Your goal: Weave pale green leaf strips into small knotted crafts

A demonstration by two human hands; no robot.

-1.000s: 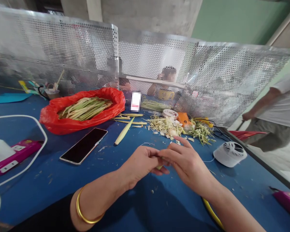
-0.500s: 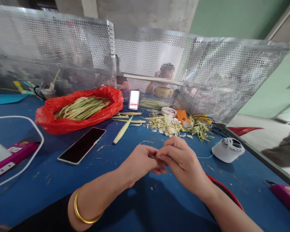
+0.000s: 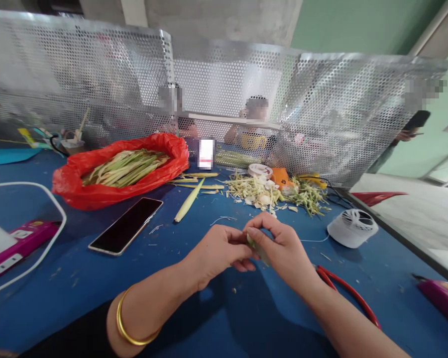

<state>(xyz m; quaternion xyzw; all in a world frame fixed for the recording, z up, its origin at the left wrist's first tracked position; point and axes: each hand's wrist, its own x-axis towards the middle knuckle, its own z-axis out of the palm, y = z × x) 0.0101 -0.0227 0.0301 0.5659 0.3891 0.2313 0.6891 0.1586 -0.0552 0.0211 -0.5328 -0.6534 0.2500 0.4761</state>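
My left hand [image 3: 226, 248] and my right hand [image 3: 278, 243] meet above the blue table, fingertips pinched together. Between them is a small pale green piece of plant leaf [image 3: 257, 247], perhaps husk, mostly covered by my fingers. My right thumb presses along it, while my left fingertips grip its near end. A white thread [image 3: 315, 241] runs from the thread spool [image 3: 353, 228] towards my right hand; where it ends is hidden. Under my right forearm lies a tool with red handles [image 3: 353, 288], partly covered.
A red plastic bag [image 3: 70, 191] holds long green-yellow leaves. Nearby are a phone [image 3: 126, 226], a pointed pale husk [image 3: 188, 201], a heap of leaf scraps [image 3: 252, 189] and purple power strips [image 3: 22, 243]. A perforated metal screen [image 3: 224, 74] stands behind, with people beyond it.
My right hand has turned, its thumb now lying along the green piece, which has come into view. A person holding something dark has appeared at the far right. More of the red handles shows.
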